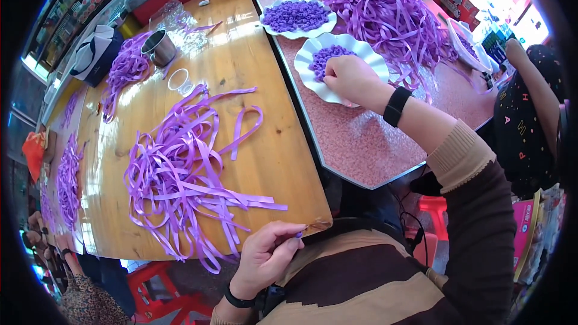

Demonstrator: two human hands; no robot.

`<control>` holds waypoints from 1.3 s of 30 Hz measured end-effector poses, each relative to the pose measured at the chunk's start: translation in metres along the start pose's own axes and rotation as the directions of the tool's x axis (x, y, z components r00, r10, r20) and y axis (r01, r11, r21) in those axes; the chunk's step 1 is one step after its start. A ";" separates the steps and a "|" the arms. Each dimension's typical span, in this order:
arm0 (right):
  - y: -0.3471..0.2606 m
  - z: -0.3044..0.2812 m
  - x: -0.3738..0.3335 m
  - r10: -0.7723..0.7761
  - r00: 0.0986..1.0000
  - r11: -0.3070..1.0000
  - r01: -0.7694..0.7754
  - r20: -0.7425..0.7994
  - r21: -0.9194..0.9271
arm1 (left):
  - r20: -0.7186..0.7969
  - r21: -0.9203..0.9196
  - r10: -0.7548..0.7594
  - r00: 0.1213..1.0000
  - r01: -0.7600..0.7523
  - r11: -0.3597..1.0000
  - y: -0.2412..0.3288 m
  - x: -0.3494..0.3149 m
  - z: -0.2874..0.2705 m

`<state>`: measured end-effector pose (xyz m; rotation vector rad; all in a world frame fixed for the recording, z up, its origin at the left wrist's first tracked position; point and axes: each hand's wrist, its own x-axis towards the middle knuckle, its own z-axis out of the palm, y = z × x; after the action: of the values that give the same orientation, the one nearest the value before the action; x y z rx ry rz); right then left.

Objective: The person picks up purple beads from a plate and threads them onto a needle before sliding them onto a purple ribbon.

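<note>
Small purple beads (330, 54) fill the middle of a white scalloped bowl (304, 72) on the pink speckled tabletop (373, 150), and the person's right hand (355, 81) is down among them. Its fingers are curled in and bunched; from where I stand, I cannot tell whether they grip anything. The left hand (268, 256) is low, beside the near corner of the yellow wooden table (286, 162), thumb and forefinger pinching a tiny purple piece (298, 235).

A dark gap divides the two tables, running between the hands. Pink surface shows from the bowl to the metal-trimmed near edge, and a strip of wood shows between that gap and a loose tangle of shiny purple ribbons (186, 168), some ends drooping over the edge near the left wrist.

Just behind the bowl sits a second white scalloped bowl of beads (295, 17), with a big purple ribbon heap (385, 15) close on its right. Across the wood stand a silver metal cup (159, 48) and a clear plastic cup (179, 80). Someone in dark printed clothing (530, 120) is at the far right.
</note>
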<state>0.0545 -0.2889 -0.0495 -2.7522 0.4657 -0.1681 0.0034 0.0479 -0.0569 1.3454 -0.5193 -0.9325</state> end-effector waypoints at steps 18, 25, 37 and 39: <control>0.020 0.017 0.007 -0.315 0.943 0.943 0.298 -0.105 -0.148 | 0.058 0.101 0.119 0.991 -0.125 0.987 -0.003 0.002 0.004; 0.021 0.000 0.001 -0.126 0.970 0.964 0.170 -0.208 0.206 | -0.004 0.049 0.012 1.000 -0.012 0.999 0.001 -0.005 0.009; -0.043 -0.049 -0.149 0.078 0.930 -0.196 -0.338 0.358 0.921 | 0.149 0.160 0.190 0.970 -0.213 0.964 0.029 0.021 0.025; -0.048 -0.039 -0.171 0.075 0.921 -0.343 -0.336 0.382 0.877 | 0.199 0.221 0.344 0.918 -0.384 0.896 0.031 0.033 0.034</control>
<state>-0.0987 -0.2003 -0.0058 -0.8032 0.4290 -0.1129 0.0034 -0.0003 -0.0270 1.3467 -1.0059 -0.6738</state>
